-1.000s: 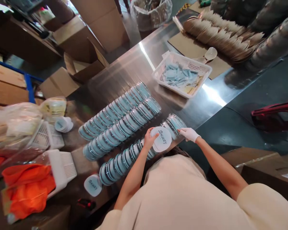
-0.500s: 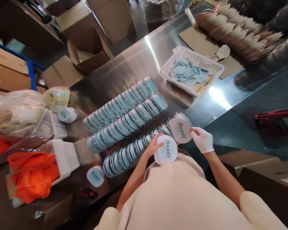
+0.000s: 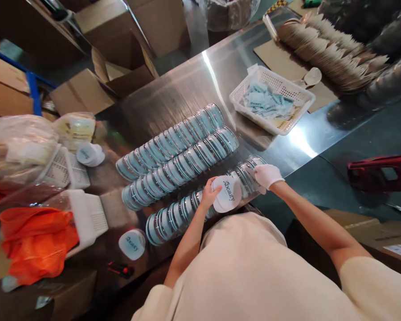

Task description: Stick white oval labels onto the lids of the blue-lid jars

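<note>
My bare left hand [image 3: 209, 196] is closed on a small stack of round white cards [image 3: 230, 196] printed "beauty", held in front of my body. My right hand [image 3: 269, 175], in a white glove, is at the right end of the nearest row of round jars [image 3: 172, 220]. Its fingers are pinched on a white round card, which shows only as a pale edge against the jars. Two more rows of the silvery, pale-blue jars [image 3: 180, 167] lie on their sides behind. Another pile of round cards [image 3: 132, 244] rests by the near row's left end.
A white basket [image 3: 270, 122] with small blue-white packets stands on the metal table [image 3: 187, 87]. Brown paper pieces [image 3: 334, 53] are stacked at the far right. To the left are an orange cloth [image 3: 36, 245], white trays [image 3: 87, 218] and more round cards [image 3: 90, 154]. A red-black tool [image 3: 120, 269] lies near the edge.
My right hand has moved left and up to the near row, turning its card from face-on to nearly edge-on. My left hand still holds its stack, slightly farther left and higher.
</note>
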### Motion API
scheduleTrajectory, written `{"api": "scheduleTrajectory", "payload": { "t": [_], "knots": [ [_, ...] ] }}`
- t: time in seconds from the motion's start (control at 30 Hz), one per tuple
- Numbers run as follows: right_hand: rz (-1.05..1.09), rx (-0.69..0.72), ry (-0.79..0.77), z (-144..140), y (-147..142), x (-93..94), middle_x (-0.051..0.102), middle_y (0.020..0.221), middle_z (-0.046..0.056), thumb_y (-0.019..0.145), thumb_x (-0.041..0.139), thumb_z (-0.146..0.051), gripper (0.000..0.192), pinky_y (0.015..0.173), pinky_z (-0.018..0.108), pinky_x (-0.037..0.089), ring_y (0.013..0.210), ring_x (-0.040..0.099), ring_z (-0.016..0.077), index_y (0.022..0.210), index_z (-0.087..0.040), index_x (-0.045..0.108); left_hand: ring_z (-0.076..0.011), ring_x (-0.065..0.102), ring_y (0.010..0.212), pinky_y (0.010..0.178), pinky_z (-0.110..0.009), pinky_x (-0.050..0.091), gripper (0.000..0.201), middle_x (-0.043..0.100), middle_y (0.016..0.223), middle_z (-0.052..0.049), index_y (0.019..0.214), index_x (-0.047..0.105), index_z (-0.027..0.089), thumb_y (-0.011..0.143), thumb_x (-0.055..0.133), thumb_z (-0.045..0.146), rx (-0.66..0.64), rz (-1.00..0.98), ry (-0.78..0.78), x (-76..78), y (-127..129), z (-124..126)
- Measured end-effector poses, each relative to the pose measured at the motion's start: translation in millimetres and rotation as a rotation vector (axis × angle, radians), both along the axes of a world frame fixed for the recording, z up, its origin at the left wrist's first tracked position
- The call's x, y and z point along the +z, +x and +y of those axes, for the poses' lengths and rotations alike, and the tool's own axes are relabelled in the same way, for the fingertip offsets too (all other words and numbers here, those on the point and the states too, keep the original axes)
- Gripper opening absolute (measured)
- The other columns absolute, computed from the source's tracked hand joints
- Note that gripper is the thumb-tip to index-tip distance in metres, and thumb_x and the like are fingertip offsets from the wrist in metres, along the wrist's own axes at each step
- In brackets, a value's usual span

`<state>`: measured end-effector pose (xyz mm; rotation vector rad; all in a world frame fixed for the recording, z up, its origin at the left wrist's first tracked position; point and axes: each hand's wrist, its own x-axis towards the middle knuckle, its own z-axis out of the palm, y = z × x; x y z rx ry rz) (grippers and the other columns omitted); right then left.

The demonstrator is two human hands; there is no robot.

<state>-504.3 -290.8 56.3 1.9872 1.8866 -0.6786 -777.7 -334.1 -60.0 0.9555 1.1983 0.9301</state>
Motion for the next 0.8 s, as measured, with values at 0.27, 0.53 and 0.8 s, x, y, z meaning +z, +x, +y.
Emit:
{"api": "scheduleTrajectory", "payload": {
  "t": [0.27,0.53,0.8],
  "knots": [
    [0.498,-0.483,0.112,-45,-4,-85.1,0.077,0.109,0.01,0.1,0.043,-0.03,0.038,0.081,0.029,0.056,0.097,0.072,0.0204,0.118,-0.017,0.074,-0.0217,0.066,0.096,0.09,-0.035,0.052,0.051,0.069,0.104,-0.006,0.117,0.061,0.02,0.078,0.08,0.046,-0.009,0.133,0.068,-2.8,1,-3],
    [0.237,-0.416,0.156,-60,-29,-31.7,0.077,0.102,0.014,0.097,0.052,-0.05,0.039,0.089,0.04,0.051,0.102,0.071,0.0297,0.11,-0.022,0.076,-0.0205,0.066,0.091,0.084,-0.032,0.053,0.05,0.069,0.098,-0.004,0.107,0.062,0.02,0.076,0.08,0.055,0.09,0.104,0.027,4.7,5,-4],
    [0.358,-0.415,0.191,-79,-32,-0.7,0.079,0.097,-0.002,0.09,0.058,-0.043,0.027,0.077,0.025,0.048,0.093,0.071,0.019,0.104,-0.031,0.078,-0.0185,0.066,0.08,0.073,-0.03,0.055,0.066,0.069,0.092,-0.004,0.111,0.06,0.02,0.066,0.086,0.062,-0.129,-0.099,-0.18,21.0,-11,-37]
  ]
}}
